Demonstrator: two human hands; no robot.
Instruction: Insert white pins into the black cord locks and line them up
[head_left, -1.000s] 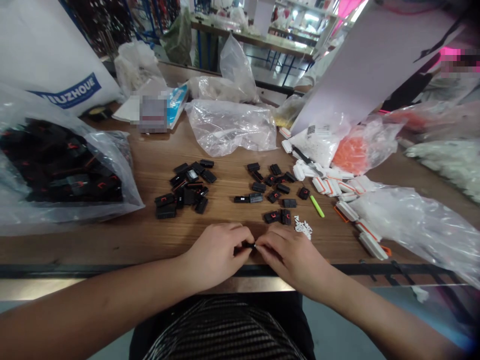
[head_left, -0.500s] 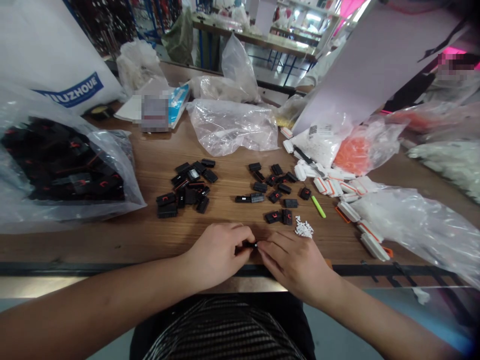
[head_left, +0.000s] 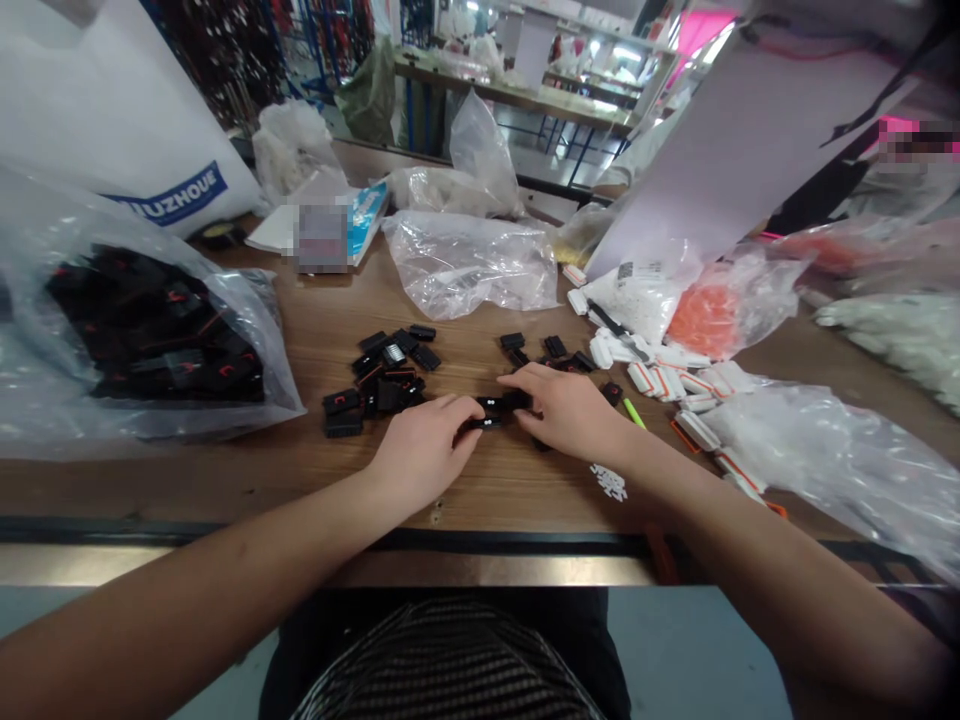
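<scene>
My left hand lies on the wooden table, with its fingertips pinching a small black plastic connector with white dots on it. My right hand reaches in from the other side, its fingers curled over a second black connector. A loose pile of black connectors sits just left of my left hand. Another group lies beyond my right hand, partly hidden by it. A small heap of white pieces lies to the right of my right wrist.
A clear bag of black connectors lies at the left. Clear plastic bags lie along the back, with white and orange-trimmed parts and a bag of orange pieces at the right. A green stick lies near my right hand.
Both hands have moved forward from the table's near edge onto the connectors. They have separated from their close pinch together. My right hand now covers several connectors.
</scene>
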